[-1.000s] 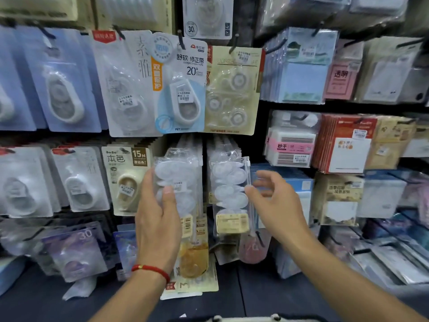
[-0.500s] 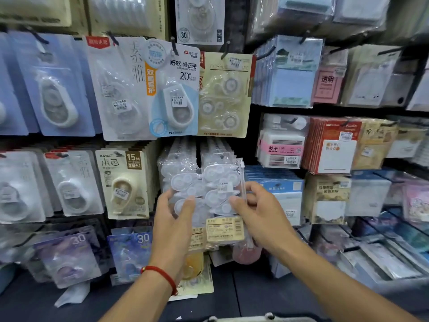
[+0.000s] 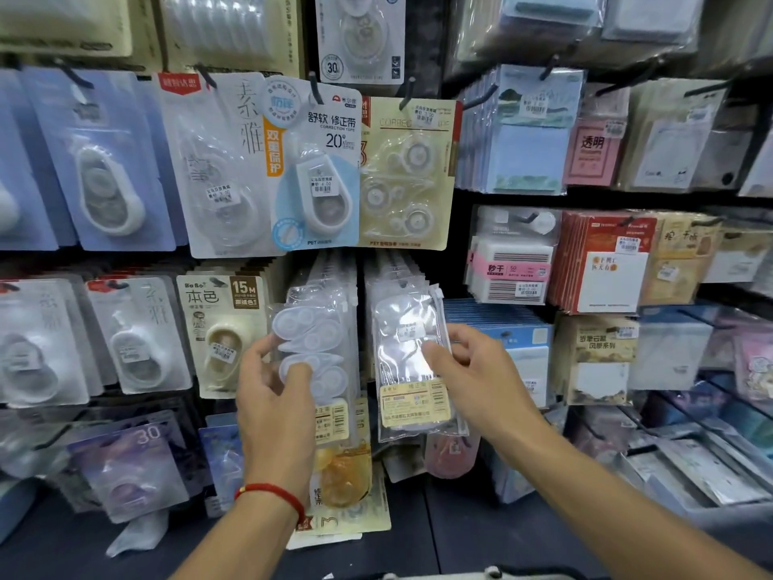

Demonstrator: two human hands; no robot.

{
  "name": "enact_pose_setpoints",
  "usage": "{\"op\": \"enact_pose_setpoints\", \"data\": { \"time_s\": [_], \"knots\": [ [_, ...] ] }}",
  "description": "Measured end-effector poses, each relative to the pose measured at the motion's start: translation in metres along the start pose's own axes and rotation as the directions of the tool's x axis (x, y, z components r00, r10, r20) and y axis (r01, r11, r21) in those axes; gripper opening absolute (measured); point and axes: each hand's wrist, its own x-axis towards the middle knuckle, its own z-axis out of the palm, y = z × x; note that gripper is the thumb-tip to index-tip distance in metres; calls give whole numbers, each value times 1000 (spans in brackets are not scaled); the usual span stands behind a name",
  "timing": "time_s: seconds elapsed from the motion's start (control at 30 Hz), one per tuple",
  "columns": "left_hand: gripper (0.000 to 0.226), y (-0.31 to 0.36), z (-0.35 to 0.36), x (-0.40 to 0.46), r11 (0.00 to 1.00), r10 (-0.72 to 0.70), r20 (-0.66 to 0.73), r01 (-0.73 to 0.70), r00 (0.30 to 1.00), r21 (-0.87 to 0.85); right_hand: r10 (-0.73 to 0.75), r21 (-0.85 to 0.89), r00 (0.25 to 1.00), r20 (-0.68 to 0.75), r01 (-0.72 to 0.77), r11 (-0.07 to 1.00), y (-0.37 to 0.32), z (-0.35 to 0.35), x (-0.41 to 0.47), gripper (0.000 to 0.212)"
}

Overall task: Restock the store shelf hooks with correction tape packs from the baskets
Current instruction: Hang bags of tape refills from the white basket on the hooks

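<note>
While both hands hold clear correction tape packs at the hooks, the restock is mid-hang.

The right pack (image 3: 412,362), light, crinkly and slick, looks best pinched by its edges; right hand (image 3: 472,370) pinches its side, left hand (image 3: 276,395) grips the left pack (image 3: 313,353). Half a second ago the two packs overlapped; now they hang apart.

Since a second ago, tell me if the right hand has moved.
Yes. The right hand has come left from the blue packs and now pinches the clear correction tape pack.
</note>
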Motion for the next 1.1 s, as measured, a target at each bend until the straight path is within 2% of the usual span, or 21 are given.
{"op": "enact_pose_setpoints", "data": {
  "time_s": [0.2,0.23,0.3,0.37,0.5,0.53,0.6,0.7,0.93,1.1],
  "knots": [
    [45,0,1,-2,997,81,-9,-81,997,15,36,6,999,-19,-36,999,-1,-4,2,15],
    [47,1,1,-2,996,84,1,-84,996,19,32,-67,999,-17,-33,997,0,-5,2,23],
    [51,3,1,-3,994,97,40,-99,994,47,-37,-338,998,-58,15,941,2,-9,4,44],
    [52,3,3,-5,993,92,114,-100,989,67,-112,-436,993,-41,83,896,1,-8,3,46],
    [52,-4,11,-14,998,2,316,-22,949,62,-44,-337,980,192,108,935,5,3,-4,20],
    [51,-5,13,-17,998,-8,356,-14,935,59,-36,-276,979,198,91,957,8,5,-4,18],
    [52,-5,16,-20,998,-11,412,-16,911,64,-27,-177,991,128,50,983,12,5,-1,17],
    [58,-5,17,-20,991,2,456,-64,890,121,-28,-182,999,30,33,983,14,-2,6,26],
    [61,-7,19,-20,994,-6,439,-43,898,102,-7,-99,1000,-9,6,995,1,-1,8,27],
    [59,-10,19,-17,993,-2,449,-52,893,109,7,-138,996,-85,-19,990,7,1,12,26]
  ]
}}
